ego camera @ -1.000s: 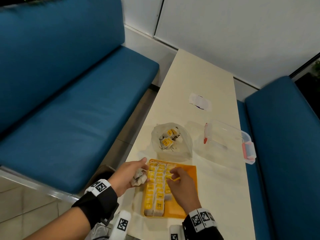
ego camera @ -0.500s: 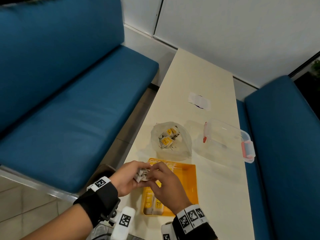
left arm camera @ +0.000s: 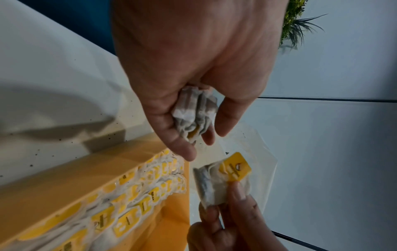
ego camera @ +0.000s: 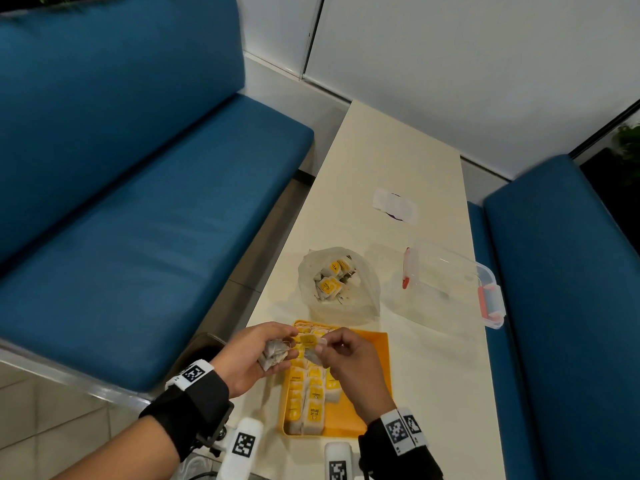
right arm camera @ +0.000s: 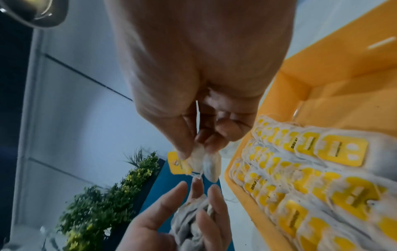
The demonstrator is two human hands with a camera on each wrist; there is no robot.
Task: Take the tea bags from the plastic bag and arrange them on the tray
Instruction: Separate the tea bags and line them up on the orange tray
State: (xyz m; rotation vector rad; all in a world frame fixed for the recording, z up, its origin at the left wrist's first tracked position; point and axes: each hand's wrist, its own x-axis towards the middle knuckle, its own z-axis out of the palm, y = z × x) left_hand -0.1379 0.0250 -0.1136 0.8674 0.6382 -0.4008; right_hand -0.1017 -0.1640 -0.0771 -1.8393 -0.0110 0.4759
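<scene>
My left hand [ego camera: 258,355] holds a crumpled bunch of tea bags [ego camera: 274,354] [left arm camera: 194,115] [right arm camera: 191,219] above the near left corner of the table. My right hand [ego camera: 341,355] pinches a single tea bag with a yellow tag [ego camera: 309,342] [left arm camera: 225,176] [right arm camera: 201,163], just drawn out of that bunch. Both hands hover over the far end of the orange tray [ego camera: 375,367] [right arm camera: 335,88], where rows of tea bags [ego camera: 310,396] [right arm camera: 311,169] lie side by side along its left part. Beyond the tray the clear plastic bag [ego camera: 341,285] sits open with more tea bags [ego camera: 330,280] inside.
A clear plastic box with red clips [ego camera: 453,285] stands to the right of the bag. A small white wrapper [ego camera: 394,206] lies farther up the cream table [ego camera: 433,375]. Blue benches [ego camera: 138,202] flank the table on both sides.
My right hand left the tray, came over to the left hand, and pulled one tea bag out of the bunch. Both hands rose slightly above the tray.
</scene>
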